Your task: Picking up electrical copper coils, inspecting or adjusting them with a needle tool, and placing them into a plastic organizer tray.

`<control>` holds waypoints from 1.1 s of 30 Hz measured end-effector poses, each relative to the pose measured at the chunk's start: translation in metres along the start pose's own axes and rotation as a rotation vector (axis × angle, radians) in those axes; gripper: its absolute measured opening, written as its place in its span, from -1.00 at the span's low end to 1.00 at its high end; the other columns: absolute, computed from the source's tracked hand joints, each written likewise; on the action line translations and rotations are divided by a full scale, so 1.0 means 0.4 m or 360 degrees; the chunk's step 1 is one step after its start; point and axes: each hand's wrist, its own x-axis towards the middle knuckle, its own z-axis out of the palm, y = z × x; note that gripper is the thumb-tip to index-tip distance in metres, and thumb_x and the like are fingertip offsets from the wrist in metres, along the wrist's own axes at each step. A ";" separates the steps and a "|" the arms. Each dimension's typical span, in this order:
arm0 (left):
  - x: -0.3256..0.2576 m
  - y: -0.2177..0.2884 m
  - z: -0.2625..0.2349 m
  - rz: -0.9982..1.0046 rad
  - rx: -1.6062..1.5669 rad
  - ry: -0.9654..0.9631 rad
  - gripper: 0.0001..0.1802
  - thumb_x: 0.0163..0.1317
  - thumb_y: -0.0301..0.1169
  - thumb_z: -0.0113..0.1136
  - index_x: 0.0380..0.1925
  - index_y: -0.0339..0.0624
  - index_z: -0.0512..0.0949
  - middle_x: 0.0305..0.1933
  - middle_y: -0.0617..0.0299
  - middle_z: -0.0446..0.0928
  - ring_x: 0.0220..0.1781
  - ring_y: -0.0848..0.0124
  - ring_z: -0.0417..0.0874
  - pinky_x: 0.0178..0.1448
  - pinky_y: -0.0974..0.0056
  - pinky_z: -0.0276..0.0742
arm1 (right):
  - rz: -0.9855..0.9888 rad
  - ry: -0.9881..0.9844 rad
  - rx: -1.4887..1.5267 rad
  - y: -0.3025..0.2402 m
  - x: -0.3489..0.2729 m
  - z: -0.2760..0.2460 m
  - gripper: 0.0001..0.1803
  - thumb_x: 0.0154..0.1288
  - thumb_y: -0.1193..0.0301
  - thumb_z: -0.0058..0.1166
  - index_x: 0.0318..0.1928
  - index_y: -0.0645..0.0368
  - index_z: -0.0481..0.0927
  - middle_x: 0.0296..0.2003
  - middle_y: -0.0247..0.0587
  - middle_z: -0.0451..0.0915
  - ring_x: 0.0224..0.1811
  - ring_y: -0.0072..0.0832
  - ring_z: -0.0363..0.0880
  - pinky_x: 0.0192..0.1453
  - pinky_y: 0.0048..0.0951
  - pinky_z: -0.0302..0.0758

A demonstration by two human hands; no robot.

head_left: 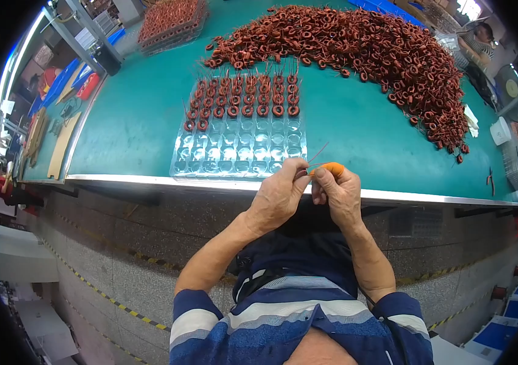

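- Left hand (278, 196) — its grip pinched a coil (300, 174).
- Right hand (340, 193) — grip closed, seemingly on the wires (319, 151); too hard a tug could have bent them.

Mid-frame, my left hand (274, 196) is covering most of a red coil (301, 174), and an orange cover (333, 168) is hiding a fingertip of my right hand (343, 193). Upper right, coils in the pile (344, 42) are burying one another. Upper left, the top edge is cutting off a tray stack (172, 25). Far left, a person (2, 184) is appearing too small to make out.
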 end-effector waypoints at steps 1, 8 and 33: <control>0.007 0.004 -0.008 0.0068 0.0091 -0.0081 -0.73 0.37 -0.42 0.08 0.00 -0.26 0.35 -0.35 0.09 0.53 -0.35 0.34 0.59 -0.25 0.29 0.50 | 0.0059 -0.0086 0.0012 -0.005 0.007 -0.001 -0.72 0.37 0.23 0.14 -0.28 0.23 0.62 -0.58 -0.38 0.52 -0.62 -0.70 0.45 -0.58 -0.70 0.30; 0.055 0.080 -0.109 0.0223 0.0300 -0.0716 -0.68 0.22 -0.44 0.21 -0.04 -0.19 0.40 -0.26 0.07 0.48 -0.21 0.11 0.59 -0.15 0.16 0.51 | 0.0504 -0.0273 0.0475 -0.026 0.017 -0.018 -0.77 0.30 0.29 0.20 -0.33 0.22 0.60 -0.60 -0.38 0.52 -0.64 -0.69 0.46 -0.60 -0.71 0.30; -0.006 0.025 -0.029 -0.0213 -0.1008 -0.0336 -0.60 0.46 -0.32 -0.07 0.17 -0.31 0.18 -0.33 0.19 0.42 -0.34 0.46 0.48 -0.22 0.39 0.44 | -0.0055 -0.0116 -0.0030 -0.035 0.010 0.005 -0.64 0.21 0.33 0.31 -0.06 0.26 0.56 -0.39 -0.36 0.59 -0.50 -0.71 0.45 -0.40 -0.70 0.42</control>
